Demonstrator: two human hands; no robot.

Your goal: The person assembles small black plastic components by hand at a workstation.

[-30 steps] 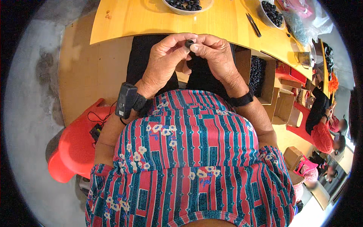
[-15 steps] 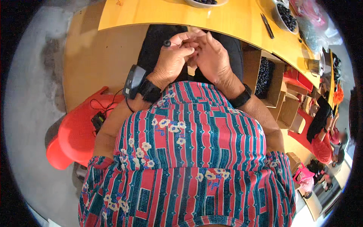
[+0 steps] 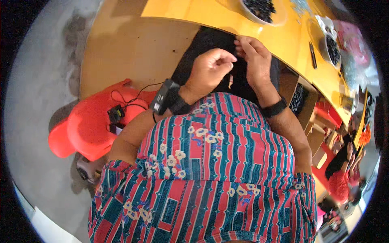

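Over my dark-clothed lap, my left hand (image 3: 210, 72) is curled, its thumb and forefinger brought together. What it holds, if anything, does not show. To its right, at the front edge of the yellow table (image 3: 194, 13), my right hand (image 3: 257, 60) has its thumb and fingers pressed together. Anything in that pinch is hidden or too small to name. The two hands are apart. Beyond my right hand, a clear round bowl (image 3: 279, 19) of small black pieces stands on the table.
A second bowl of black pieces (image 3: 333, 50) and a dark pen-like tool (image 3: 313, 55) lie further right. Plastic bags (image 3: 351, 38) crowd the far right. Below the table sits a cardboard box (image 3: 288, 83). A red stool (image 3: 91, 125) with cables stands at my left. Other people (image 3: 339, 184) sit far right.
My hands were together, with a small black round-ended piece showing at my left fingers. Now they are apart, and that piece no longer shows. The whole view has shifted.
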